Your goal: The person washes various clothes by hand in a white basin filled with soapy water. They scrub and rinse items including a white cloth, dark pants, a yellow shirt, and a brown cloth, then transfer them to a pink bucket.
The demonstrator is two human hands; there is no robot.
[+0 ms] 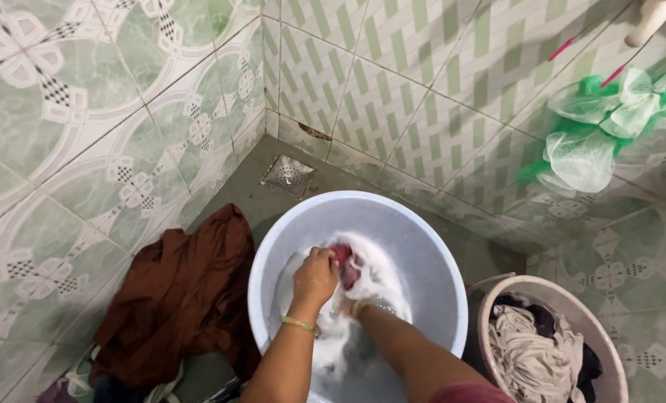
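Your left hand (315,277) is fisted, fingers pinching a red cloth (343,263) that sits in foam at the centre of the pale blue basin (430,246). Your right hand (352,306) is sunk in the suds at about 5 o'clock of the cloth; I cannot tell whether its fingers are spread or closed.

Risks, as judged:
- Foam and water lie close to the near rim; hard scrubbing could slop suds onto the floor, making the tiles slick.
- The brown garment (180,298) lies heaped on the floor at 9 o'clock of the basin, touching its side; splash would wet it.
- The bucket of laundry (542,351) stands just beside the basin at 4 o'clock; your right elbow could knock it.
- The gold bangle (300,323) on your left wrist may snag fabric.

Hidden or unclear: most of the red cloth under foam; water depth; the basin's near edge and the bucket's lower part cut off by the frame; the dark items at the bottom left corner; the green and white mesh (594,127) hanging at 2 o'clock, whose support is only partly seen.
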